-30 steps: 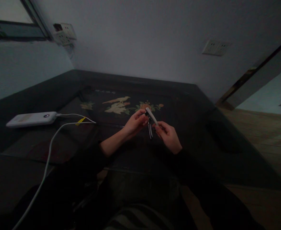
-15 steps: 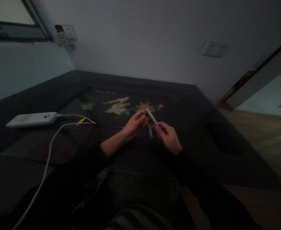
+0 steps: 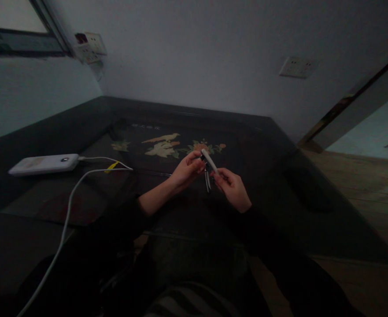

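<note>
Light was dim. Pale wall (image 3: 194, 61) rose along far edge of tabletop (image 3: 263, 149); sockets (image 3: 95, 43) sat above far-left corner; floorboards (image 3: 372, 180) lay past right edge.

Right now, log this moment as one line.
left hand holding upper end of pale strip | right hand holding its lower end | white device on dark table | white cable plugged in, yellow tag on it

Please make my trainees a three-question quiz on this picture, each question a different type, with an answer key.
1. True or false: the right hand and the left hand are both at the pale curved strip.
2. What colour is the tag on the white cable?
A) red
B) yellow
C) blue
3. Fill in: from the wearer's view, the white slab-shaped device lies to the ____ of both hands.

Key: 1 true; 2 B; 3 left.
</note>
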Demonstrator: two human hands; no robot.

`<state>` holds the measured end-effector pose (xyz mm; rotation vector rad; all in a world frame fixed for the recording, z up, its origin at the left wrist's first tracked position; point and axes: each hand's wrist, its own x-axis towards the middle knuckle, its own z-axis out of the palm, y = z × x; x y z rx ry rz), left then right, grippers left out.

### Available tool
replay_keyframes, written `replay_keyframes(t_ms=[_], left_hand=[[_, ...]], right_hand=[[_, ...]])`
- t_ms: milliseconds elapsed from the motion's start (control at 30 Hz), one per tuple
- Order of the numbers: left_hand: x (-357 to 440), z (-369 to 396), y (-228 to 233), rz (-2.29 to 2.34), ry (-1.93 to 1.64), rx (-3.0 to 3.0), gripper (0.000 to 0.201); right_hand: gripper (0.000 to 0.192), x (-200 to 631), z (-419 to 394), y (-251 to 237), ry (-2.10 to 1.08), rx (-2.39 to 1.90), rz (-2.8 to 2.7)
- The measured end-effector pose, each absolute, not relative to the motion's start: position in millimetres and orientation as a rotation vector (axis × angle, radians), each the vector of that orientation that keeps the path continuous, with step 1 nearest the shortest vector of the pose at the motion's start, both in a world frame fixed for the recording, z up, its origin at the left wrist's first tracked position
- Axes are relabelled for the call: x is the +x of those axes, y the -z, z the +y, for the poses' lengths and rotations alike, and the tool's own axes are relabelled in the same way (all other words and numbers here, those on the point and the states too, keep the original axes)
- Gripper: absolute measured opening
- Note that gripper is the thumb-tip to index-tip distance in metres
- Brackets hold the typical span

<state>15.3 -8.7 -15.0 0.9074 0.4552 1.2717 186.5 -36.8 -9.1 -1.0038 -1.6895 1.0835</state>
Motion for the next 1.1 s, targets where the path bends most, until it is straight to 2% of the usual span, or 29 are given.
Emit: replay_keyframes(t_ms=[233,767,1100], left_hand=[[16.7,-5.9,18.1,0.396,-1.293,0.891,0.041],[14.2,-6.6,20.2,0.483,-1.258,0.963,0.05],[15.5,-5.8,18.8,0.435,-1.292,0.963,0.048]], right_hand=[[0.04,186.6,-40.1,9.3,-1.213,-0.941,-1.737],[0.039,187.7,-29.6,15.4,-1.008,-1.043,-1.645],[0.041,186.8,-36.8,12.3,-1.15,-0.953,-1.702]])
